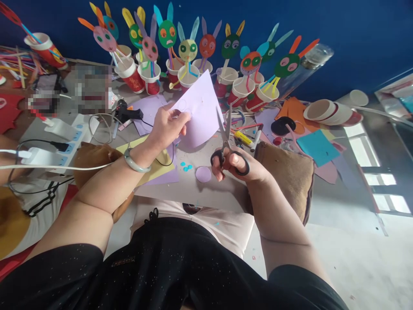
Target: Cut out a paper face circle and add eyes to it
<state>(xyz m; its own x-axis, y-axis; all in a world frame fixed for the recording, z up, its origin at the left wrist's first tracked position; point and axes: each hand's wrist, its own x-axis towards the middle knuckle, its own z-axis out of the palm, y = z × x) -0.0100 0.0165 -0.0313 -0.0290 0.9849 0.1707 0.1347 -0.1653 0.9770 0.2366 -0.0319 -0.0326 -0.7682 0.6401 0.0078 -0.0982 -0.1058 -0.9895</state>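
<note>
Pinched in my left hand [172,125] is a sheet of light purple paper [204,112], raised above the table, with a faint circle outline near its upper left. My right hand [237,165] has its fingers through the black handles of a pair of scissors [226,133]. The blades point upward and stand apart, close to the paper's right edge. Below, on the table, lies a cut purple paper circle [203,174]. Several small blue paper dots [186,166] are beside it.
Paper cups [149,77] with paper rabbit faces line the back by the blue wall. A glue gun [127,112] and power strip [69,142] with cables are at left. A brown cushion [284,176], teal paper [318,147] and stacked cups [332,113] are at right. Another person sits at far left.
</note>
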